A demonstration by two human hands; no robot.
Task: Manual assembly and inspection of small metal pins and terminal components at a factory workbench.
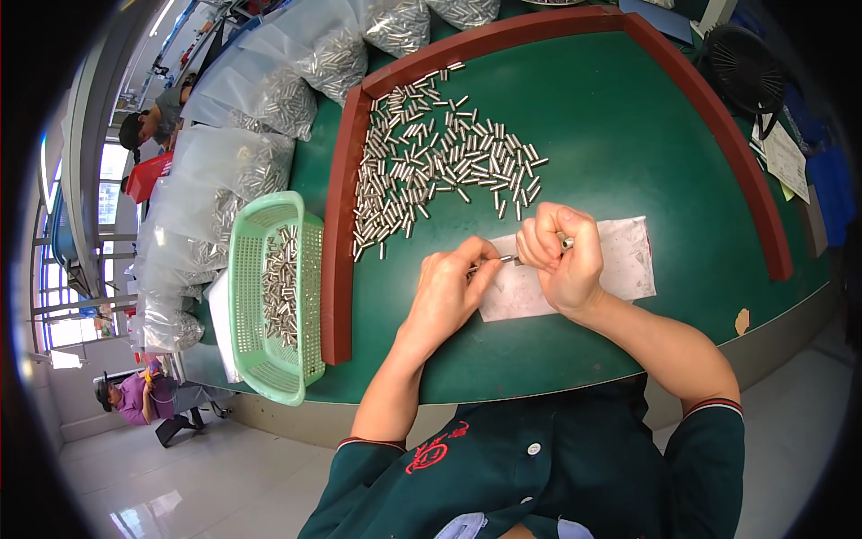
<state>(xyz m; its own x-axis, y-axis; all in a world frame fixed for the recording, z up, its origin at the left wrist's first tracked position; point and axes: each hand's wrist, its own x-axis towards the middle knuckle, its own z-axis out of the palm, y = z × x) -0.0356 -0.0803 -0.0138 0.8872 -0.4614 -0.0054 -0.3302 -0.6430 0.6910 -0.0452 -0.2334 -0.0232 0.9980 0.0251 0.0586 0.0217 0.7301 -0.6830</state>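
Both my hands are close together over a white paper sheet [620,260] with dark specks. My left hand [446,286] is closed, pinching a small silver metal pin [507,259] that points toward the other hand. My right hand [567,265] is curled into a fist beside the pin's end. A small shiny end [566,242] shows between its fingers; the rest of that object is hidden. Beyond my hands, a loose spread of metal pins [485,160] lies on the green tabletop [611,117].
Dark red rails [339,225] border the work area. Left of them stands a green plastic basket [312,296] holding more pins. Clear bags of pins [285,99] line the far left. A black fan [743,67] and papers [783,160] are at right. Other people are at left.
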